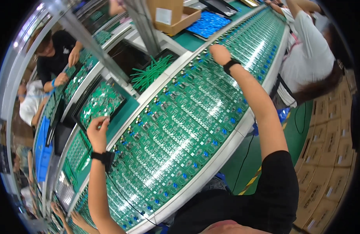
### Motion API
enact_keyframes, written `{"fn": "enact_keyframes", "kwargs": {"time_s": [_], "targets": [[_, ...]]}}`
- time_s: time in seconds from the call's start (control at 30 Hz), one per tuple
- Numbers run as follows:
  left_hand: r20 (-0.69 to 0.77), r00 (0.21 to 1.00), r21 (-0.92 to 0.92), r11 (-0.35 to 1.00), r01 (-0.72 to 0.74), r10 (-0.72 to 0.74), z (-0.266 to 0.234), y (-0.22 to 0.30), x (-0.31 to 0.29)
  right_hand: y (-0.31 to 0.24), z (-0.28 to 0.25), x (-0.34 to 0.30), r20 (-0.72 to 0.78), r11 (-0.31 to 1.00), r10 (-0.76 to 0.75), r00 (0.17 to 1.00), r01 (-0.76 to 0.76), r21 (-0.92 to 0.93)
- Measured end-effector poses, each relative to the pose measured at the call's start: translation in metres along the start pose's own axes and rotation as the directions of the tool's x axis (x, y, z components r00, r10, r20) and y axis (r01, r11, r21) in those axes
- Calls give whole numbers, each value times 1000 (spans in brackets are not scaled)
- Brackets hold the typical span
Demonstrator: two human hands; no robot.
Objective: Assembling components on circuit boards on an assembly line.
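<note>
My left hand is at the near edge of a black tray heaped with small green and silver parts. Its thumb and fingers are pinched together, and whatever may be between them is too small to make out. A black band circles that wrist. My right hand reaches far forward over the long row of green circuit boards, near their far edge. Its fingers are curled down toward the boards, and their tips are hidden. Small yellow, black and blue components stand along the boards' far edge; blue ones line the near edge.
White rails border the boards. Beyond lie green strips in a dark bin, a tray of blue parts and a cardboard box. A metal post rises there. Other people work opposite and on both sides. Cartons are stacked right.
</note>
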State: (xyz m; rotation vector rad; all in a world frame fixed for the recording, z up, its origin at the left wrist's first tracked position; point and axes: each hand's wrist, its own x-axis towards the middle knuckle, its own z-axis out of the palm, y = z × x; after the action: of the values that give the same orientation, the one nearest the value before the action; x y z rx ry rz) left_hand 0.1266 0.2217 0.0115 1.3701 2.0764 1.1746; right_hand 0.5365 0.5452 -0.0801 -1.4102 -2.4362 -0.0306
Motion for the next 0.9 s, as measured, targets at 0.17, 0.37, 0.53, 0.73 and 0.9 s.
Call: {"fn": "enact_keyframes", "kwargs": {"time_s": [0.17, 0.37, 0.53, 0.73, 0.9], "targets": [[13, 996, 37, 995, -88, 87, 7, 6, -13, -3, 5, 3, -14, 999, 34, 999, -34, 6], [-20, 996, -268, 961, 75, -83, 18, 14, -33, -11, -9, 2, 46, 995, 100, 994, -100, -3], [30, 991, -369, 920, 131, -129, 22, 31, -43, -5, -18, 1, 55, 994, 107, 993, -105, -42], [77, 993, -382, 917, 113, -90, 21, 58, -60, -76, -75, -22, -17, 913, -45, 999, 48, 405], [123, 992, -357, 932, 58, -14, 45, 89, -66, -205, -115, -71, -84, 461, -386, 919, 271, 845]]}}
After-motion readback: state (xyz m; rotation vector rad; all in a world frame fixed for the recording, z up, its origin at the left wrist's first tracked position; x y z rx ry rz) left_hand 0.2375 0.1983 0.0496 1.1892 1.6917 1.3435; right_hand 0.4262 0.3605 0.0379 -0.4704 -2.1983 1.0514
